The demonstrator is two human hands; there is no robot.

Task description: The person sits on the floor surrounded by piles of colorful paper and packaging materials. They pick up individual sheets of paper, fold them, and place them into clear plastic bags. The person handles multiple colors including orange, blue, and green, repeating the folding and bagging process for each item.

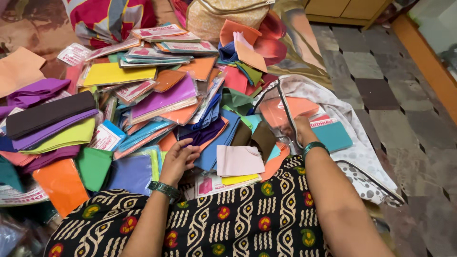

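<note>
Purple folded cloth (202, 135) lies mid-pile under the left hand (180, 159) — fingers spread loose on it, gripping nothing. Right hand (301, 129) reaches into the clear zip bag (333, 102) beside an orange cloth (285, 110) — its grip is hidden, so I cannot tell. Pale pink piece (239, 160) lies between the hands

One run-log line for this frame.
left hand: flat on folded purple cloth | right hand: inside clear zip bag, grasp hidden | floor: piled coloured cloth pieces

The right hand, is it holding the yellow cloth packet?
No, the right hand reaches into the clear zip bag over orange cloth; the yellow packet lies far off.
</note>
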